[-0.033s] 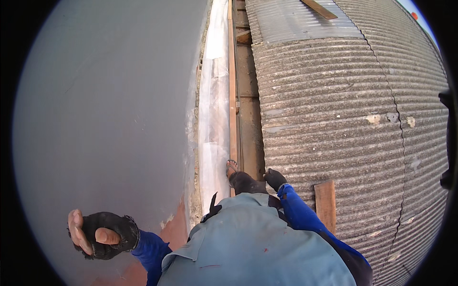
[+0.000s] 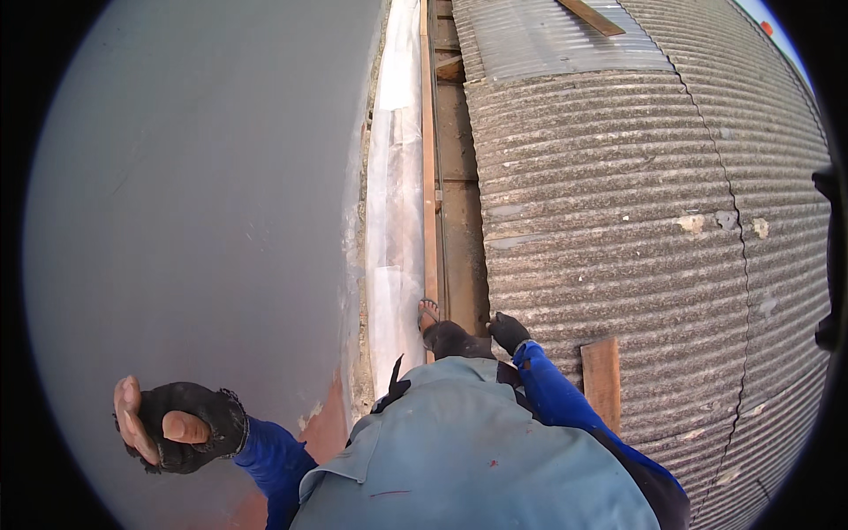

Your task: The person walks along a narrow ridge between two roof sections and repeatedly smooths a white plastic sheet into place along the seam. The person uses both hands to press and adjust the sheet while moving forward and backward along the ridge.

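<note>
In a black fingerless glove, my left hand (image 2: 181, 427) is raised in front of the smooth grey wall (image 2: 194, 194) at the lower left. Its thumb stands apart from the bent fingers, and nothing shows between them. My right hand (image 2: 510, 333), also gloved in black, is low by the near left edge of the corrugated roof sheets (image 2: 609, 203). Those fingers look curled in; whatever they may hold is hidden. My foot (image 2: 427, 312) in a flip-flop is on or beside a long narrow timber (image 2: 430, 177).
Whitish translucent sheeting (image 2: 395, 177) runs along the wall's foot. Right of the timber lies a dark open gap (image 2: 461, 238) with crosspieces. A short board (image 2: 601, 380) and another plank (image 2: 590, 16) lie on the roof, the latter over a clear corrugated panel (image 2: 530, 44).
My left hand has shifted slightly left and up. My right hand and foot stay nearly where they were.
</note>
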`<state>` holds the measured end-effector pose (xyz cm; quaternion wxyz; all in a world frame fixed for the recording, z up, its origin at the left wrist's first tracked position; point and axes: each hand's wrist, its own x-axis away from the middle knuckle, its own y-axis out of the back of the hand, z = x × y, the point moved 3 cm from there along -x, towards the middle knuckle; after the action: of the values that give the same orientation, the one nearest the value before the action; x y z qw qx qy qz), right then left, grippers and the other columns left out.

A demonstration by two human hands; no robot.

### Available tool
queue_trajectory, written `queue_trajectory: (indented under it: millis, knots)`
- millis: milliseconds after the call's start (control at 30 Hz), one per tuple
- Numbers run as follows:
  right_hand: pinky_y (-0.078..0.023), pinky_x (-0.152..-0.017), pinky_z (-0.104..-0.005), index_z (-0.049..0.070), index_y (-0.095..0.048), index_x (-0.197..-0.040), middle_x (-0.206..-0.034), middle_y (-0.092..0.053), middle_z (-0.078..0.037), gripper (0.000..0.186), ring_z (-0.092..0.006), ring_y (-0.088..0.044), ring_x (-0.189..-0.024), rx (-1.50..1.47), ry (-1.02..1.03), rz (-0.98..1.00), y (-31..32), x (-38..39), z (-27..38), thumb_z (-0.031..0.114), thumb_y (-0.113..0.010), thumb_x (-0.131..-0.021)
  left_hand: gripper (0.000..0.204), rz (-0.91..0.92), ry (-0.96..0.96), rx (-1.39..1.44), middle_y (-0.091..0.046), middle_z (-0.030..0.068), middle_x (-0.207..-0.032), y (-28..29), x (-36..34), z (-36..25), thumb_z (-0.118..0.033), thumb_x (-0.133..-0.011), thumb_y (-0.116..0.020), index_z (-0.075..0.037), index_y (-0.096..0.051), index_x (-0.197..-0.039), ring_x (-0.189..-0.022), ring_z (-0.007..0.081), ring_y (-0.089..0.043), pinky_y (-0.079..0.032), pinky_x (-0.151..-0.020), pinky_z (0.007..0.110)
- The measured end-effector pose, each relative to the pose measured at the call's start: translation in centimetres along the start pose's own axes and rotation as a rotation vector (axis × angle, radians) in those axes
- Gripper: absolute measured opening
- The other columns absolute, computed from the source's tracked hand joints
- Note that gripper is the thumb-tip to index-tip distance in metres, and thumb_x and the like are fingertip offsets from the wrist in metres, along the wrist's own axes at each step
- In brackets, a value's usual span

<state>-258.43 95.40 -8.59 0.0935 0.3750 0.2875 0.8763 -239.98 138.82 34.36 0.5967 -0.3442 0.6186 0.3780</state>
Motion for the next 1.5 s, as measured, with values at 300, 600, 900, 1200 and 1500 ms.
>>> queue_trajectory:
  millis: [300,600,900,1200,1500]
  knots:
    - [-0.048,-0.079,-0.0433,-0.006,-0.062,-0.099,-0.093,-0.066,-0.027,0.043,-0.0384,-0.064,-0.091,-0.097,-0.178,-0.092,9.2,-8.1,-0.7,0.031,-0.057,-0.078,0.026,0.022,-0.237,-0.401,-0.069,0.0097,-0.097,-10.6,-1.0,4.1,-0.024,-0.098,-0.058,0.0,-0.06,-0.108,-0.093,0.0246,-0.065,-0.052,-0.083,0.036]
    - [-0.048,-0.083,-0.0413,-0.01,-0.058,-0.119,-0.1,-0.065,-0.029,0.06,-0.0378,-0.064,-0.095,-0.055,-0.251,0.026,12.5,-16.9,0.5,0.035,-0.056,-0.078,0.031,-0.174,0.049,-0.472,-0.059,0.0099,-0.084,-16.0,-2.4,0.2,-0.031,-0.099,-0.053,-0.001,-0.058,-0.094,-0.079,0.0266,-0.053,-0.042,-0.076,0.041]
    - [-0.047,-0.093,-0.0385,-0.008,-0.058,-0.117,-0.117,-0.063,-0.026,0.048,-0.0348,-0.062,-0.109,-0.164,0.177,-0.158,28.3,-36.7,24.0,0.027,-0.058,-0.084,0.055,-0.172,-0.008,-0.211,-0.067,0.0163,-0.091,-38.4,-1.7,0.1,-0.044,-0.1,-0.043,0.006,-0.065,-0.099,-0.084,0.0263,-0.066,-0.055,-0.075,0.039]
    - [-0.048,-0.063,-0.0351,-0.004,-0.061,-0.106,-0.077,-0.063,-0.011,0.04,-0.0195,-0.06,-0.067,-0.059,-0.098,-0.287,33.3,-43.9,20.1,0.028,-0.055,-0.083,0.022,0.092,-0.28,-0.457,-0.067,0.01,-0.096,-54.8,-2.1,1.8,-0.018,-0.097,-0.058,-0.001,-0.054,-0.11,-0.09,0.0243,-0.063,-0.052,-0.077,0.035]
    - [-0.049,-0.085,-0.0469,-0.002,-0.065,-0.105,-0.104,-0.065,-0.028,0.046,-0.0406,-0.063,-0.1,0.501,0.084,0.488,27.8,-44.1,14.9,0.034,-0.053,-0.078,0.019,0.098,-0.226,-0.725,-0.069,0.0091,-0.095,-55.5,-1.7,1.8,-0.015,-0.094,-0.063,0.0,-0.061,-0.104,-0.09,0.0237,-0.065,-0.053,-0.08,0.035]
